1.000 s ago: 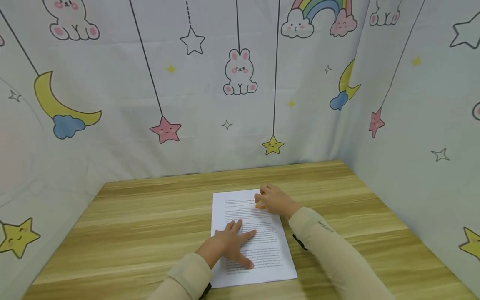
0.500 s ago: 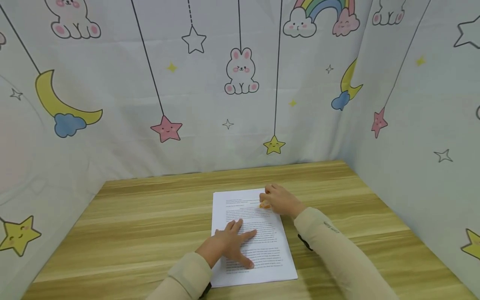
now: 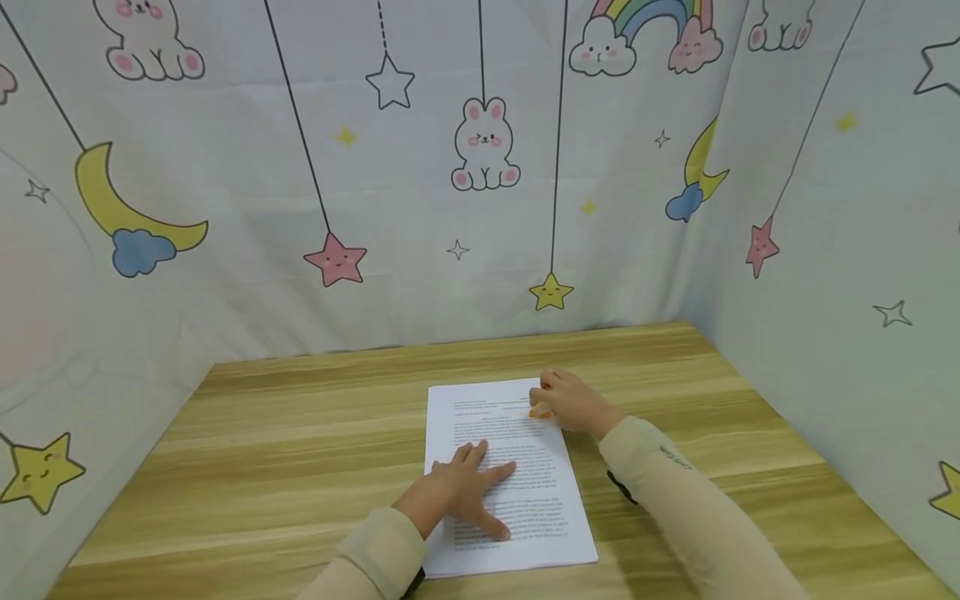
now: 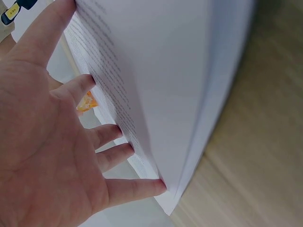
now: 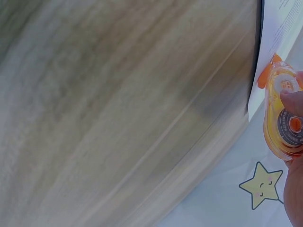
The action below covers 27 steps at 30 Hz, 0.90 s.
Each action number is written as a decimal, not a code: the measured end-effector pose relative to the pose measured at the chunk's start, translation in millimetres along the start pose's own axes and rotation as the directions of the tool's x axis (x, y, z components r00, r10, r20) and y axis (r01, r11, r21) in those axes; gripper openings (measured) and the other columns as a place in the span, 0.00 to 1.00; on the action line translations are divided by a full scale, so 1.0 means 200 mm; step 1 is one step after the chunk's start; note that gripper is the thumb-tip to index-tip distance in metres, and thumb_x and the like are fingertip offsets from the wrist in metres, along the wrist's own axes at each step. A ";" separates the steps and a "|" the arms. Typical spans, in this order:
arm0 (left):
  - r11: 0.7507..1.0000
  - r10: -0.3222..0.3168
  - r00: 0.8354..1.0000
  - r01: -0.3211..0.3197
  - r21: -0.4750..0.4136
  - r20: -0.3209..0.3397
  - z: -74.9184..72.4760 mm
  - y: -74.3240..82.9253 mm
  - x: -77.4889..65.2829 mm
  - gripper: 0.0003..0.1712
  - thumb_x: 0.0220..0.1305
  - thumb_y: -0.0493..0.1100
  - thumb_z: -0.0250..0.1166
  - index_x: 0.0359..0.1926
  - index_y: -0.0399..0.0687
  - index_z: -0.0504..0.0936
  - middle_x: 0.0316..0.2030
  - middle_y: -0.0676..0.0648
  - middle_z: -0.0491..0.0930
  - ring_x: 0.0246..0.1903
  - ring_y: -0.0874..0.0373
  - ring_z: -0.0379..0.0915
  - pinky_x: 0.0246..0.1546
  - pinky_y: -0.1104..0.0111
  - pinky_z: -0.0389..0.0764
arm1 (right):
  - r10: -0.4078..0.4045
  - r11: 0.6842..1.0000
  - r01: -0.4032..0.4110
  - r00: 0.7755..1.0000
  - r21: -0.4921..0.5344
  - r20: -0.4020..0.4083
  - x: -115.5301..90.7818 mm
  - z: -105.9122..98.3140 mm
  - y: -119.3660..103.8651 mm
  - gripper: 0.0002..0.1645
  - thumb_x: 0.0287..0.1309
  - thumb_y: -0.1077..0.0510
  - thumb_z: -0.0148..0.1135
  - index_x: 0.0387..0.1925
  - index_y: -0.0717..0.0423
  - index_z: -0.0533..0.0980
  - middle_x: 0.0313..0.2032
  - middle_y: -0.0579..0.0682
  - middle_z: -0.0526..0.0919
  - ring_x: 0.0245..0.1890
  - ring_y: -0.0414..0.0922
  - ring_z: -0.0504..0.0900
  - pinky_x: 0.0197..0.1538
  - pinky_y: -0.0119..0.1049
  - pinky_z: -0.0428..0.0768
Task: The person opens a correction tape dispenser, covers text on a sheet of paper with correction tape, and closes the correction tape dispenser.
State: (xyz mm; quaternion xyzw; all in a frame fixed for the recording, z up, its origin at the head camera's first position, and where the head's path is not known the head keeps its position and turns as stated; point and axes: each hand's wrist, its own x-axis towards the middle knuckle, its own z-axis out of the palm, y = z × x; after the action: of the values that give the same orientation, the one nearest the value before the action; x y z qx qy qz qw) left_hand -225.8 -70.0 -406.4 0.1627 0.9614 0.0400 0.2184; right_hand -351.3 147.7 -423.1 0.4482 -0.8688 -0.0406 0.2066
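A stack of printed white paper [image 3: 543, 550] lies on the table. My left hand [image 3: 459, 487] rests on its lower left part, fingers spread. In the left wrist view the fingertips [image 4: 158, 187] of that hand touch the page over the lines of text. Near the top right of the page, my right hand [image 3: 576, 402] grips a correction tape [image 5: 279, 120] with a clear yellow-orange case. Its orange tip [image 5: 263, 78] is right at the paper in the right wrist view. Most of the right hand lies outside that view.
The wood-grain table [image 3: 300, 467] extends around the paper on all sides. White cloth [image 3: 405, 208] printed with bunnies, stars and moons hangs behind the table and along its sides. A dark band shows at the right wrist [image 3: 622, 487].
My right hand has slid a short way to the right across the upper page with the correction tape. The left hand stays in place on the paper.
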 end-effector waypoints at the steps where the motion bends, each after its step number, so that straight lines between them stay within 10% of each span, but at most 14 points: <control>1: 1.000 0.001 1.000 -0.001 0.000 -0.002 0.00 0.00 0.00 0.52 0.37 0.73 0.66 0.67 0.78 0.56 0.72 0.45 0.45 0.70 0.44 0.40 0.61 0.39 0.55 | -0.005 1.000 0.005 1.000 -0.001 -0.009 -0.01 0.00 0.00 0.11 0.49 0.63 0.65 0.34 0.46 0.77 0.32 0.48 0.73 0.32 0.44 0.70 0.37 0.38 0.73; 20: 1.000 -0.005 1.000 0.006 -0.025 0.010 0.00 0.00 0.00 0.52 0.38 0.72 0.67 0.66 0.78 0.56 0.72 0.47 0.45 0.70 0.45 0.41 0.61 0.39 0.55 | -0.047 0.999 0.047 0.993 -0.007 -0.105 -0.07 0.00 0.05 0.11 0.46 0.65 0.67 0.30 0.49 0.76 0.29 0.48 0.73 0.28 0.43 0.68 0.34 0.36 0.71; 27: 1.000 -0.002 1.000 0.002 -0.026 0.013 -0.01 0.01 0.00 0.52 0.38 0.72 0.67 0.66 0.77 0.56 0.72 0.46 0.45 0.70 0.44 0.40 0.61 0.38 0.54 | 0.109 0.968 -0.082 0.989 0.239 -0.101 -0.10 0.03 0.07 0.14 0.47 0.71 0.61 0.32 0.49 0.79 0.30 0.48 0.75 0.31 0.45 0.70 0.37 0.37 0.70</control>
State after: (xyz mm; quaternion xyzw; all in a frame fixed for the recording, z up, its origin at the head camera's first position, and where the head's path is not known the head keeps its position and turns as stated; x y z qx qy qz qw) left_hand -225.1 -68.8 -404.9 0.1593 0.9595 0.0511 0.2267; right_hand -354.5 172.2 -431.1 0.4284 -0.8750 0.0976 0.2033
